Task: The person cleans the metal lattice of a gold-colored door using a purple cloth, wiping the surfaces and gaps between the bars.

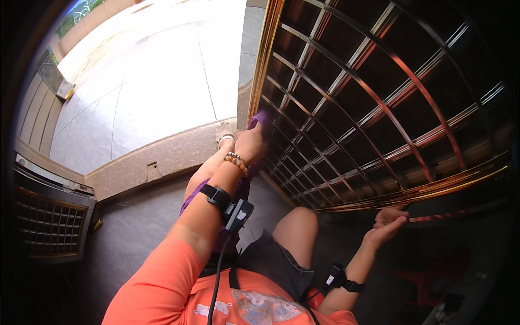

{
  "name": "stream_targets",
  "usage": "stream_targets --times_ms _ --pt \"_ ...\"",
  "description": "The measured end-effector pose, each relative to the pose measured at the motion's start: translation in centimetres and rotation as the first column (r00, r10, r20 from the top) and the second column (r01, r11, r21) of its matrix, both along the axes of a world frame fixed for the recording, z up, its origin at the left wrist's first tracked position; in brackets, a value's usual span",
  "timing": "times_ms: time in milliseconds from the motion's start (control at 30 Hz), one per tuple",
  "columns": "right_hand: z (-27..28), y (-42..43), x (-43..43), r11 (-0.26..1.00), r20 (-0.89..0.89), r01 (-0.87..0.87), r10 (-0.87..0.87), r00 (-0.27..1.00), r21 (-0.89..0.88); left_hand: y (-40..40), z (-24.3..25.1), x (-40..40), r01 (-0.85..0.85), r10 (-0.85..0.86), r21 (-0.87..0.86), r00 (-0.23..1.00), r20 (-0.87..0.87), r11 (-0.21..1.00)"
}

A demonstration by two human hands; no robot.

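Observation:
My left hand [250, 143], with a beaded bracelet at its wrist, grips a purple cloth [258, 118]. It presses the cloth near the gilt vertical edge of a dark door with a metal lattice [345, 77]. More purple fabric [227, 239] shows below the forearm, partly hidden by it. At the door's near edge, on the right, is my right hand [388, 221], palm turned up and thumb along the dark frame. Some of its fingers are hidden, so its hold on the frame cannot be made out.
A raised stone threshold [134, 162] crosses the doorway, with bright outdoor paving [162, 81] beyond. Another latticed door leaf [53, 227] stands at left, near a small yellow item [97, 224] on the grey floor. A red stool [422, 280] is dimly visible at right. A black cable [217, 280] runs from my left wrist device.

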State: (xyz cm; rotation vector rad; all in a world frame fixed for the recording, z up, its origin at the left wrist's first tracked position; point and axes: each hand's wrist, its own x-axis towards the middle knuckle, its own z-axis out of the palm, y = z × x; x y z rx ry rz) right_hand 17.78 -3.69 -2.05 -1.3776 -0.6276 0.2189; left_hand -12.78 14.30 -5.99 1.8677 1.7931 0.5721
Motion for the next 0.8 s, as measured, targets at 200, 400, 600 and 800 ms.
stream_targets --times_ms 200,400,600,800 --pt "0.8 0.6 -1.1 0.998 0.008 0.052 -0.052 0.999 0.032 -2.1 0.4 0.1 0.134 -0.130 -0.055 0.989 0.063 0.989" --pt "1.1 1.0 -1.7 0.991 0.018 0.105 -0.107 0.994 0.088 -0.4 -2.0 -0.5 0.063 -0.074 0.076 0.986 0.149 0.995" --pt "0.5 0.5 -0.4 0.998 -0.027 0.066 -0.065 0.998 0.010 -1.2 -3.2 0.7 0.048 -0.074 0.104 0.963 0.257 0.993" --pt "0.9 0.8 -1.2 0.991 -0.008 0.089 -0.089 0.996 0.101 -1.8 -4.0 2.1 0.013 -0.048 0.113 0.948 0.314 0.994"
